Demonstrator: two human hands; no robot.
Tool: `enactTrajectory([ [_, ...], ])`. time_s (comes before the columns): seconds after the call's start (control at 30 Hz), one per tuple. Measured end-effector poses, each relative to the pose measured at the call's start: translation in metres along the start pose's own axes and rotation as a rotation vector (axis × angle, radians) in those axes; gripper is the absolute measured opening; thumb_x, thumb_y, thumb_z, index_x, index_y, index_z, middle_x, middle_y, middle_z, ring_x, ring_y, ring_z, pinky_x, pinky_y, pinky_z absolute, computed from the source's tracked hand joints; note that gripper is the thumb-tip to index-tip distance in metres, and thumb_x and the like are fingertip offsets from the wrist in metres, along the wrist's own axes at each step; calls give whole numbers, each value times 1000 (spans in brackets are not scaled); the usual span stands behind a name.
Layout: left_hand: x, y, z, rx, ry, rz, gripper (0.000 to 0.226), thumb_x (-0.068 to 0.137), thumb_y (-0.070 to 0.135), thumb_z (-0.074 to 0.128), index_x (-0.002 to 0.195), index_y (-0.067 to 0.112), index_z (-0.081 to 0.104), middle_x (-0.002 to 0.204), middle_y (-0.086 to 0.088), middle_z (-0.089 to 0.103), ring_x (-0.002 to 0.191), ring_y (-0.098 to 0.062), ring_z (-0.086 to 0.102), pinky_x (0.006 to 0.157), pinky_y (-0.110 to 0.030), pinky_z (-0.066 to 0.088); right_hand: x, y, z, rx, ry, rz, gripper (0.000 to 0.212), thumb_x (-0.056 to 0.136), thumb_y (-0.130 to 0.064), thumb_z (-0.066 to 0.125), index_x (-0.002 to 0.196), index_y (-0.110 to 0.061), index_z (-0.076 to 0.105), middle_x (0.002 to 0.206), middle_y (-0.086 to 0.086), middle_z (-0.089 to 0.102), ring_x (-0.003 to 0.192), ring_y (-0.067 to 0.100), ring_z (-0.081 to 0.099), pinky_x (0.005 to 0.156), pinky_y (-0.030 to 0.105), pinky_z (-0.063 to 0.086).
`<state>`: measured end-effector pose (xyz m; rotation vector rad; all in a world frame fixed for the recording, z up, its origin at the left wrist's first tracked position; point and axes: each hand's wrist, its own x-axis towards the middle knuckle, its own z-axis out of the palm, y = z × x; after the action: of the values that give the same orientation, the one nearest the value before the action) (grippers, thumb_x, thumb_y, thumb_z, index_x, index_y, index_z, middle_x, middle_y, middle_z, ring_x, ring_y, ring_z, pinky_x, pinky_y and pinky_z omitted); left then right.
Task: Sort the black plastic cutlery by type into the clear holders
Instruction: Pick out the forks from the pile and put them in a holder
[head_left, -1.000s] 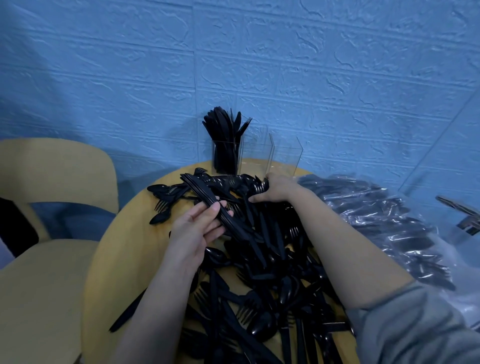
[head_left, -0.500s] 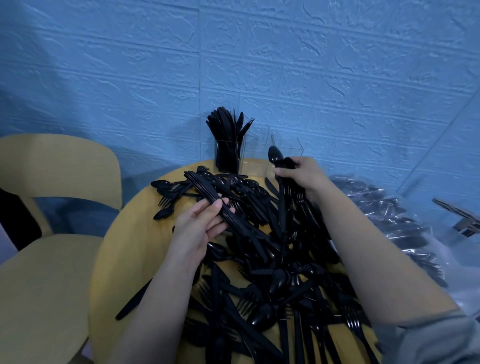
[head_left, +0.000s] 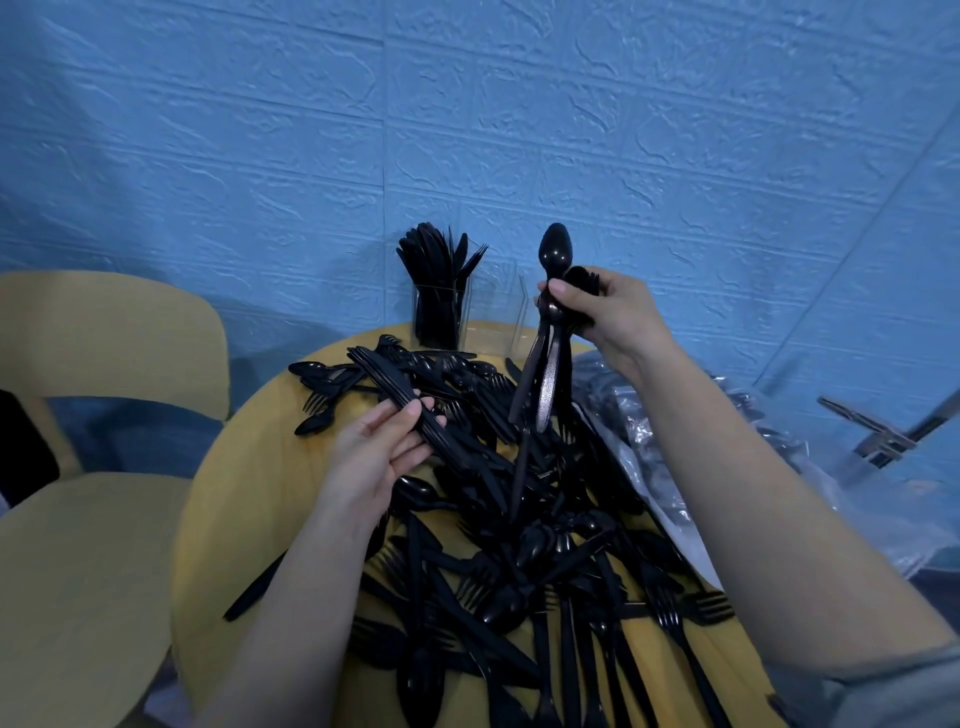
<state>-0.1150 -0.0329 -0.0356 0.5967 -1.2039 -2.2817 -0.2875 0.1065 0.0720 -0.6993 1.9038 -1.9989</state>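
The right hand (head_left: 608, 312) gripped a bunch of spoons (head_left: 550, 332) raised above the pile of black cutlery (head_left: 519, 545) on the round table (head_left: 249, 493); the left hand (head_left: 379, 447) clasped a bundle of knives (head_left: 400, 400) over the pile's left side; the clear holders (head_left: 493, 312) stood at the far edge, the leftmost filled with cutlery; bagged cutlery (head_left: 649, 447) lay right.

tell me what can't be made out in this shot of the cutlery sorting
- Head view: how many pieces the right hand grips; its fingers cover the bunch.
- Head view: whether the middle clear holder holds anything; glare and see-through walls blur it.
- Head view: contents of the plastic bag; crinkled film hides them.
- Head view: near table edge, cut off by the frame.
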Motion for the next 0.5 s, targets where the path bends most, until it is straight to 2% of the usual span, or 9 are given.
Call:
enactTrajectory([
  [0.2, 1, 0, -4, 3, 5, -2, 15, 92, 7, 56, 104, 10, 64, 95, -1, 73, 80, -15, 72, 67, -24, 59, -6, -8, 2, 90, 56, -85, 8, 86, 2, 62, 90, -5, 65, 79, 2, 73, 78, 21, 69, 78, 31, 57],
  [0.33, 3, 1, -4, -13, -7, -2, 15, 91, 6, 57, 105, 9, 63, 93, -2, 74, 82, -16, 72, 67, -25, 59, -15, -16, -9, 139, 101, -110, 7, 87, 3, 60, 92, -2, 63, 76, 3, 72, 72, 19, 70, 71, 28, 57],
  [0.5, 2, -1, -1, 2, -28, -5, 14, 91, 6, 56, 103, 9, 64, 88, 0, 75, 79, -15, 72, 62, -23, 58, -37, 4, -18, 29, 45, 94, 6, 87, 5, 58, 88, 0, 62, 69, 5, 71, 67, 17, 70, 68, 28, 59],
])
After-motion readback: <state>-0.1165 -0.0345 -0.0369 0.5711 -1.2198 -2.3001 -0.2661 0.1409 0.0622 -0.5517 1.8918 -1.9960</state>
